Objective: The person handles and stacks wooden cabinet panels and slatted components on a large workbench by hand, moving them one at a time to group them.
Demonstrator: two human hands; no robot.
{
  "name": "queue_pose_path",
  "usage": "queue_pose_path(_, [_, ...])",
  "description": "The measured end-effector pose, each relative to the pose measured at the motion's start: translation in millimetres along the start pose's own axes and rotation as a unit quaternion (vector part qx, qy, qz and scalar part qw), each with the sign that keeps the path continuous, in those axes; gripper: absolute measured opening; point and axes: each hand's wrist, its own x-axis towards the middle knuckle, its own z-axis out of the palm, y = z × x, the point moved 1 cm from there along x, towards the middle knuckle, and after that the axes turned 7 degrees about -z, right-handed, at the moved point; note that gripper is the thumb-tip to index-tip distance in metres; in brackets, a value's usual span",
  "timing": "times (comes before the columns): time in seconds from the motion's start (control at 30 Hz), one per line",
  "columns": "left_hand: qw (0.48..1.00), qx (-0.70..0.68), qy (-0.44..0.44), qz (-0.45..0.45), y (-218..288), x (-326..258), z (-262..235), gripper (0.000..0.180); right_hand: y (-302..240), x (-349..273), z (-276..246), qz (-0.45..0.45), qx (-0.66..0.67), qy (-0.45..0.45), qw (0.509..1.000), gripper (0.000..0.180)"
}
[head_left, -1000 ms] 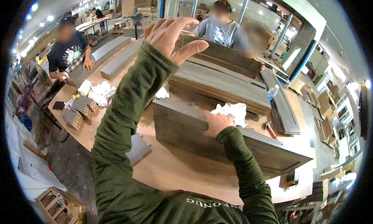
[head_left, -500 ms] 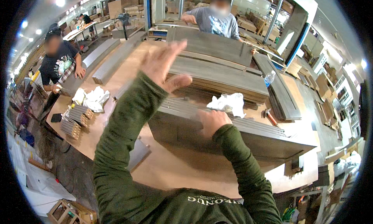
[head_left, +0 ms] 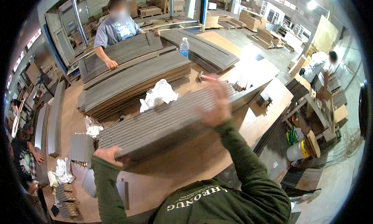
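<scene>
A row of long grey panels (head_left: 163, 123) stands on edge, packed side by side, in front of me on the table. At its near left end my left hand (head_left: 108, 155) grips the corner of the nearest panel, thumb and fingers around the edge. My right hand (head_left: 218, 104) is raised over the right part of the row, blurred by motion, fingers apart and nothing in them. Whether it touches the panel edges I cannot tell. A crumpled white cloth (head_left: 158, 95) lies just behind the row, and a tool with a red handle (head_left: 208, 78) lies beyond my right hand.
Across the table a co-worker (head_left: 116, 33) handles a dark panel (head_left: 124, 51) behind a stack of grey panels (head_left: 136, 82). A water bottle (head_left: 184, 47) stands nearby. Bundled grey strips (head_left: 66, 198) and another white cloth (head_left: 64, 171) sit at left, near a second person (head_left: 25, 158).
My view has swung to the right. My left hand has come down from the air to the panels' left end. My right hand has lifted off the panel edge and opened.
</scene>
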Motion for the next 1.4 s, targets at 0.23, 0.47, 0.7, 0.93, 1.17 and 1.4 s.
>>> queue_pose_path(0.23, [0.948, 0.0, 0.245, 0.203, 40, -99, 106, 0.035, 77, -221, -69, 0.446, 0.574, 0.426, 0.538, 0.055])
queue_pose_path(0.47, [0.993, -0.015, -0.089, 0.07, 86, -120, 121, 0.062, 98, -379, -45, 0.655, 0.402, 0.3, 0.564, 0.039])
queue_pose_path(0.7, [0.989, -0.072, 0.057, 0.115, 73, 23, 155, 0.077, 16, -355, -53, 0.724, 0.338, 0.34, 0.496, 0.052])
queue_pose_path(0.93, [0.994, -0.003, -0.088, 0.07, 155, 88, 228, 0.1, 3, -396, -46, 0.74, 0.206, 0.349, 0.538, 0.052])
queue_pose_path(1.17, [0.992, -0.032, -0.118, 0.019, 196, 96, 185, 0.078, 19, -412, -39, 0.702, 0.112, 0.35, 0.61, 0.067])
queue_pose_path(1.4, [0.987, -0.049, 0.1, 0.115, 232, 64, 44, 0.077, 50, -341, -46, 0.728, 0.203, 0.298, 0.583, 0.063])
